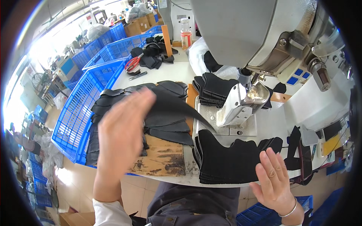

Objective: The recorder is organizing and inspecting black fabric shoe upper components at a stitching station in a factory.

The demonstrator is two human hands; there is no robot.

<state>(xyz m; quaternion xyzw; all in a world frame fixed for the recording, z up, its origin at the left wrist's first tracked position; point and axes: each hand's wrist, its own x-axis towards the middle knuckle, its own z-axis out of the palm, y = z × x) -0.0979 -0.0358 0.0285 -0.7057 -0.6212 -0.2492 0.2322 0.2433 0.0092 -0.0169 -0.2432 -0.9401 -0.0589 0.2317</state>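
Observation:
My left hand (126, 128), smeared by motion, is raised over a pile of overlapping dark pieces (169, 132). A thin curved black piece (169, 104) reaches from its fingers toward the sewing machine's base plate (211, 119); the grip itself is partly hidden. At the table's front edge, my right hand (273, 180) is open, its fingers stretched beside a stack of black cut pieces (230, 162). Another stack of black pieces (215, 88) lies behind the machine's metal post (234, 105), with the large grey machine head (233, 30) above.
A brown board (162, 158) lies under the pile. Blue crates (77, 124) flank the table on the left. Farther back are red-handled scissors (132, 64), a small metal tool (137, 75), black scraps (152, 54) and a bottle (186, 35). Another blue crate (260, 214) is below right.

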